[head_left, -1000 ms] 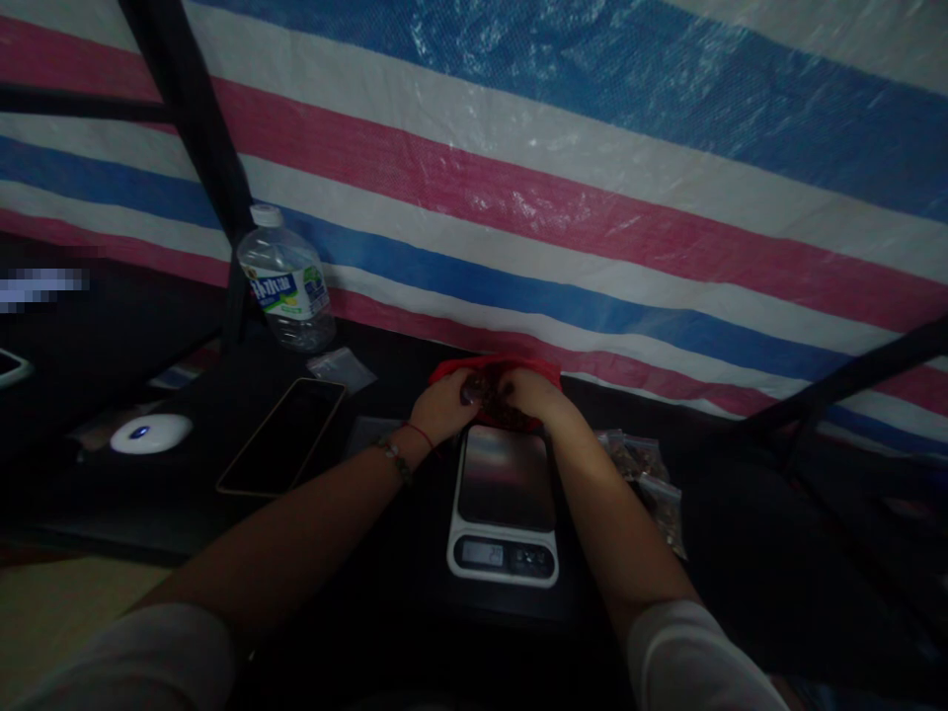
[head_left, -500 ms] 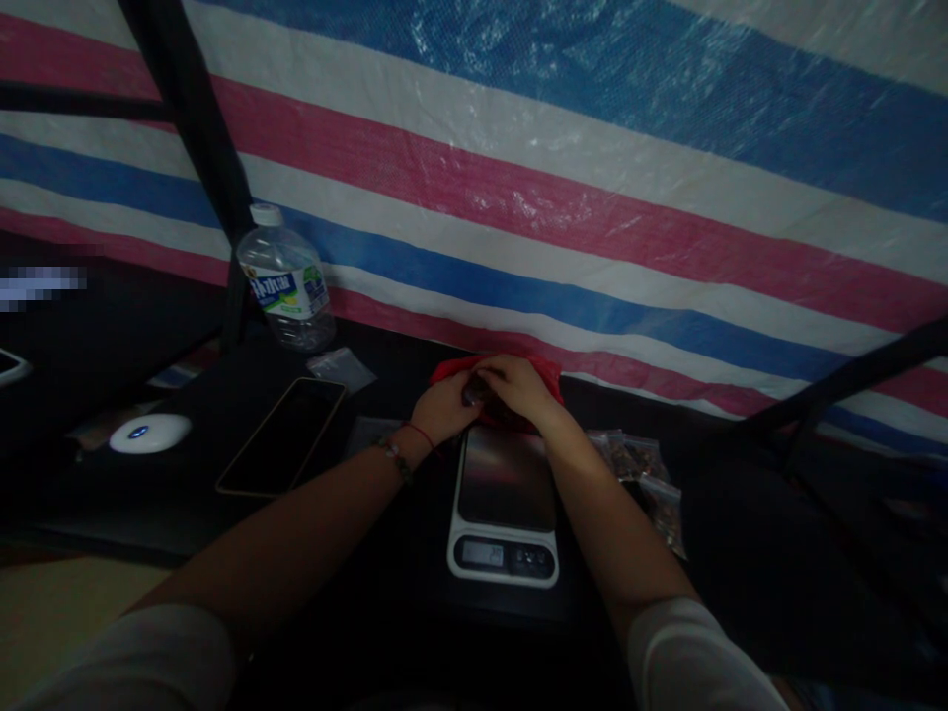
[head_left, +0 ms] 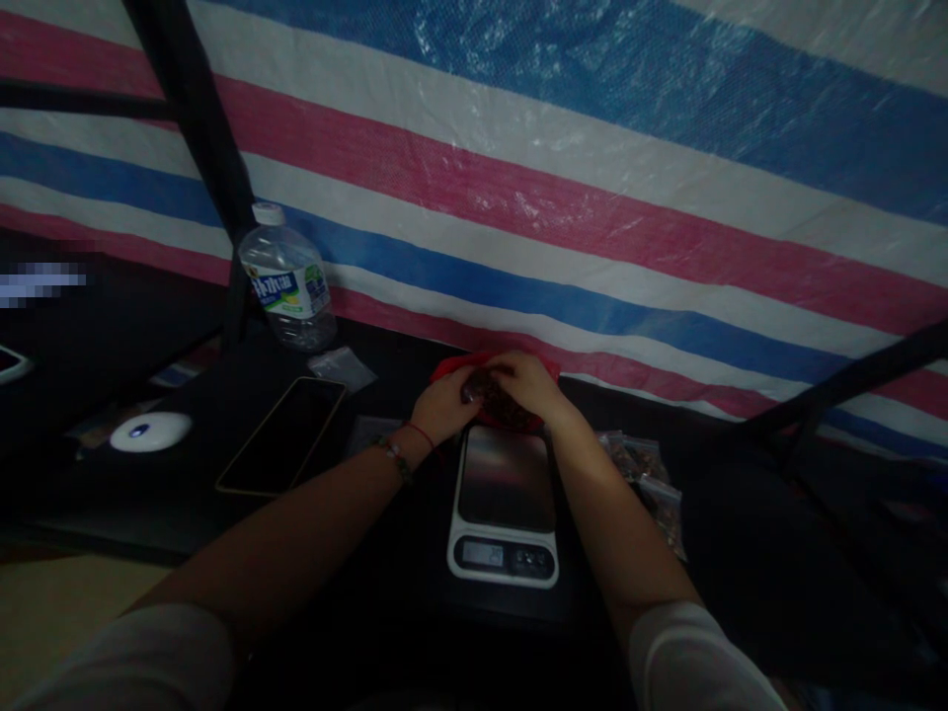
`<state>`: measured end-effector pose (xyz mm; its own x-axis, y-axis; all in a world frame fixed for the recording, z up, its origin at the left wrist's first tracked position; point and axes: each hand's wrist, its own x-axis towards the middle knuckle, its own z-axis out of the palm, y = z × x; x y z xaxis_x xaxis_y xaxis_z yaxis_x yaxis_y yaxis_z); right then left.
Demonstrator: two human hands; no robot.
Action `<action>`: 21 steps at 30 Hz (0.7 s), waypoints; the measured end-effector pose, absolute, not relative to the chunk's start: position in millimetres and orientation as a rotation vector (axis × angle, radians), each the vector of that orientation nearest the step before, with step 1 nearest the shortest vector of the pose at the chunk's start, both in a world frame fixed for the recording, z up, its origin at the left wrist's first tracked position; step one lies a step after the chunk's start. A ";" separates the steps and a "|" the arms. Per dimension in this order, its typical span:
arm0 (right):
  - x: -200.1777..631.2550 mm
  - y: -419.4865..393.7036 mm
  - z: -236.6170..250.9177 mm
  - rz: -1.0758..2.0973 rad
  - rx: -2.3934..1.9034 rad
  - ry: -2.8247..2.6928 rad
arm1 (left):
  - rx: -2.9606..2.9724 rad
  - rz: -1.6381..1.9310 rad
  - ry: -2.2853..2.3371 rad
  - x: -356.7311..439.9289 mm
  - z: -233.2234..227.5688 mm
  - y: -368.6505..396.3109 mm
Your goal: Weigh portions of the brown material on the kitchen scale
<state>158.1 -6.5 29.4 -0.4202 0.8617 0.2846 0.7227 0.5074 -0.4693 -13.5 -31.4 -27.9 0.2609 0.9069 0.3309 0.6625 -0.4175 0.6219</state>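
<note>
Both hands are working in the red plastic bag (head_left: 451, 369) behind the white digital scale (head_left: 504, 509).

The left hand (head_left: 441, 406) and right hand (head_left: 527, 385) are together pinching a small dark clump (head_left: 495, 399) of the bag's contents.

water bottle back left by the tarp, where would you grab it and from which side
Grip the water bottle around its body at the label band, coming from the front right. It stands upright with a narrow white cap, the striped tarp is close behind it, and a dark post crowds its left. The phone lies in front, so reach over that.
</note>
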 end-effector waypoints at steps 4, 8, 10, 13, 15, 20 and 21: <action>158.3 -7.6 27.6 0.407 -1.310 -2.297 | 2.169 0.943 1.465 -13.2 -27.8 -31.6; 155.9 -10.1 30.8 0.410 -1.330 -2.260 | 2.160 0.920 1.479 -13.4 -26.6 -32.3; 155.4 -11.4 33.4 0.440 -1.335 -2.240 | 2.155 0.913 1.471 -13.7 -26.3 -32.7; 155.6 -12.9 35.9 0.511 -1.325 -2.228 | 2.147 0.914 1.466 -14.0 -25.9 -33.1; 156.2 -13.3 36.3 0.547 -1.318 -2.230 | 2.150 0.917 1.464 -14.0 -25.7 -33.1; 157.4 -11.8 34.4 0.535 -1.297 -2.208 | 2.151 0.914 1.463 -14.2 -27.7 -31.4; 157.6 -11.1 33.5 0.536 -1.285 -2.202 | 2.151 0.917 1.460 -14.2 -28.6 -30.9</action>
<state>157.6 -11.1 33.5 -0.4072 0.8804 0.2431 0.6702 0.4688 -0.5753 -14.2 -30.9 -28.6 0.2467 0.9211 0.3013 0.6713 -0.3867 0.6323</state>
